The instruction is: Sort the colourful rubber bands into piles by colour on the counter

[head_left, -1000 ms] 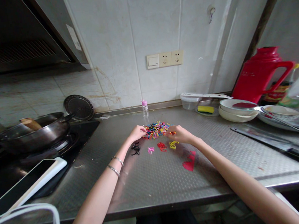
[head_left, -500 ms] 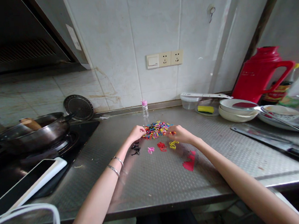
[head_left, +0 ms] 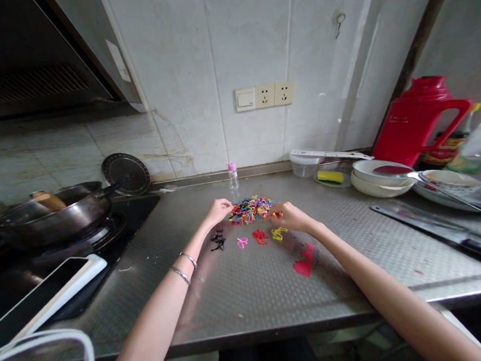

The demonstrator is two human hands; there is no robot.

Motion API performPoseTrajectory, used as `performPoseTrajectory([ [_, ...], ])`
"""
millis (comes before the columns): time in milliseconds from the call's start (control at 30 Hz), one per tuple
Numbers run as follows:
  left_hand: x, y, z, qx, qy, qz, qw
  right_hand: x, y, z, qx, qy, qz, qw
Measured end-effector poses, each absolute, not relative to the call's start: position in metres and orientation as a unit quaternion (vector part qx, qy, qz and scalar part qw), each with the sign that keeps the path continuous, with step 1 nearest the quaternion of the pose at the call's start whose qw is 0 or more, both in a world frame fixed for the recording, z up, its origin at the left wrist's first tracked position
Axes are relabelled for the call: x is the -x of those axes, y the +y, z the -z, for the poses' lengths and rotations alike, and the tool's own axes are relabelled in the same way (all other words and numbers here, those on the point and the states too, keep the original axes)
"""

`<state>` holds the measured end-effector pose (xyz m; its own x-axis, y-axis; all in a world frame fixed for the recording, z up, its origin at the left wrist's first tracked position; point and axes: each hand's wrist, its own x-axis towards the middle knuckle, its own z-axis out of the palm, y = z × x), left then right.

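A heap of small rubber bands in many colours lies on the steel counter. My left hand is at the heap's left edge, fingers curled in a pinch; what it holds is too small to make out. My right hand rests at the heap's right edge, fingers pinched on bands there. Nearer me lie small sorted clusters: black bands, pink bands, red bands and yellow bands.
A wok sits on the stove at left, with a tablet in front of it. A small bottle stands behind the heap. Bowls, a red thermos jug and a knife are at right.
My left hand has shifted slightly at the heap's edge. The right hand and the sorted clusters look the same.
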<state>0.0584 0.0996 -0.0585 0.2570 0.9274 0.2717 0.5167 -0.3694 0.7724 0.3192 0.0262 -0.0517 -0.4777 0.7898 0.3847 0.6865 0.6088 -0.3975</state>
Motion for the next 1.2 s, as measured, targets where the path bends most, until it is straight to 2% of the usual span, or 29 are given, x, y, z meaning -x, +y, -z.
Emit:
performPoseTrajectory([
  [167,-0.061,0.094,0.047,-0.731,0.485,-0.357,0.322,-0.322,0.027,0.048,0.425,-0.855,-0.097,0.281],
  [400,-0.084,0.065,0.022,-0.808,0.388,-0.206,0.392,-0.335,0.033,0.045,0.486,-0.824,-0.057,0.287],
  [667,-0.105,0.045,0.025,-0.851,0.349,-0.093,0.382,-0.355,0.043,0.052,0.567,-0.786,-0.013,0.247],
  [967,-0.098,0.050,0.024,-0.838,0.346,-0.105,0.409,-0.366,0.048,0.056,0.563,-0.799,-0.070,0.199],
  [1200,-0.090,0.058,0.024,-0.808,0.368,-0.150,0.434,-0.358,0.045,0.058,0.580,-0.795,-0.050,0.172],
])
